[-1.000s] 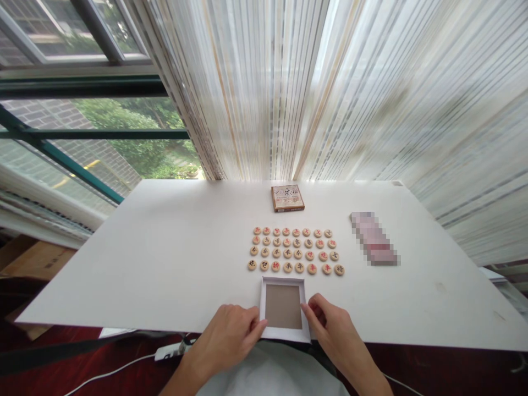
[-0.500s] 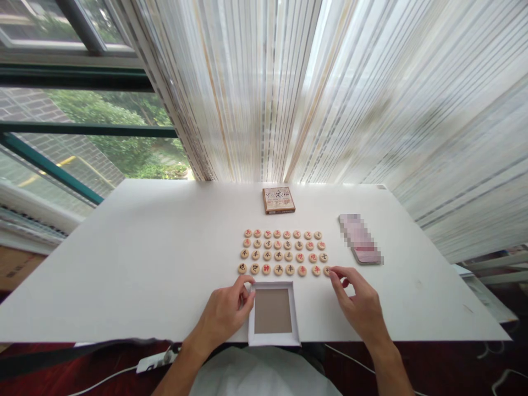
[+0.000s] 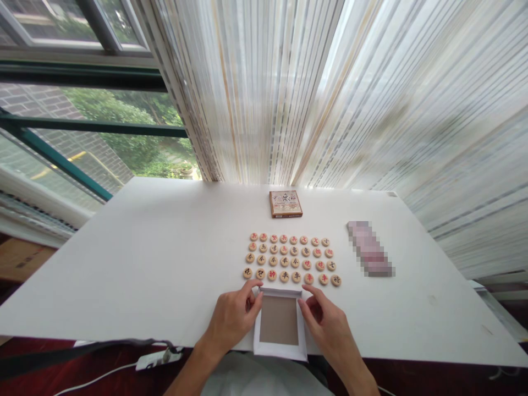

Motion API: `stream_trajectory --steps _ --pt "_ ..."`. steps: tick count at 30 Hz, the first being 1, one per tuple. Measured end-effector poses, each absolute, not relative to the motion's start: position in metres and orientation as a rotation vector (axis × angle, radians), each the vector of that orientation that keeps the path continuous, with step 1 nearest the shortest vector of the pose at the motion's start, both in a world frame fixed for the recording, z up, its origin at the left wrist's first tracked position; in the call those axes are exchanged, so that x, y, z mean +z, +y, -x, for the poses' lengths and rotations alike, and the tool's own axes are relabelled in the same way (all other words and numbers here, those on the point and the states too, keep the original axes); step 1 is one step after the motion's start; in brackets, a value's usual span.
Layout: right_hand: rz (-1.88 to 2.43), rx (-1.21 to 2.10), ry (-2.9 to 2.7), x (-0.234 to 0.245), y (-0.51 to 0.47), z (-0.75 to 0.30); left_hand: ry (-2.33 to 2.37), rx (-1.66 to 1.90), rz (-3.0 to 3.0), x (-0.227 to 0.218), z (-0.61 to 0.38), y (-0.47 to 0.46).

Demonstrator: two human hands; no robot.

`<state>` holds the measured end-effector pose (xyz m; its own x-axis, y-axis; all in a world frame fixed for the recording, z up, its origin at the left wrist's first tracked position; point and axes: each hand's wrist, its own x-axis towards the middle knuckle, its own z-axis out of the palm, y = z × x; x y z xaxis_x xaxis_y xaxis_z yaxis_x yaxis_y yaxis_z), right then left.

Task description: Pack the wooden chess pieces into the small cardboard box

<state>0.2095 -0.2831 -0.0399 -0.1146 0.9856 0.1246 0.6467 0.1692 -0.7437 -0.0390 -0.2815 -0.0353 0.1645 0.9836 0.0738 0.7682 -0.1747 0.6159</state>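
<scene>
A shallow white cardboard box (image 3: 280, 351) with a grey-brown bottom lies open side up at the table's near edge. My left hand (image 3: 233, 313) has thumb and forefinger closed at its far left corner. At the far right corner, my right hand (image 3: 328, 319) holds the box wall in the same way, thumb and forefinger curled. Just beyond the box, round wooden Chinese chess pieces (image 3: 284, 262) lie face up in neat rows, with red or black characters. A black-marked piece (image 3: 336, 280) ends the nearest row on the right.
A printed Chinese chess box (image 3: 286, 204) lies behind the pieces. To their right is a blurred-out phone-shaped object (image 3: 370, 248). The white table (image 3: 165, 258) meets a striped curtain and window at the back. A power strip (image 3: 159, 358) sits below the near edge.
My right hand has left the last piece of the nearest row and moved left to the box's far right corner. My left hand stays at the box. The view has shifted slightly.
</scene>
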Motion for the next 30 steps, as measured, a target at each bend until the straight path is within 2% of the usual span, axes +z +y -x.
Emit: stream_trajectory --steps 11,16,24,30 --pt "1.515 0.635 -1.776 -0.051 -0.279 -0.203 1.631 0.677 -2.124 -0.044 0.033 -0.277" --pt "1.534 0.618 -1.705 -0.053 -0.282 -0.211 1.614 0.874 -2.182 -0.039 0.049 -0.274" --pt "1.543 0.382 -1.631 -0.037 -0.282 -0.231 1.679 1.001 -2.137 -0.026 0.076 -0.257" --pt "1.532 0.147 -1.662 -0.024 -0.265 -0.259 1.670 1.042 -2.082 0.002 0.076 -0.226"
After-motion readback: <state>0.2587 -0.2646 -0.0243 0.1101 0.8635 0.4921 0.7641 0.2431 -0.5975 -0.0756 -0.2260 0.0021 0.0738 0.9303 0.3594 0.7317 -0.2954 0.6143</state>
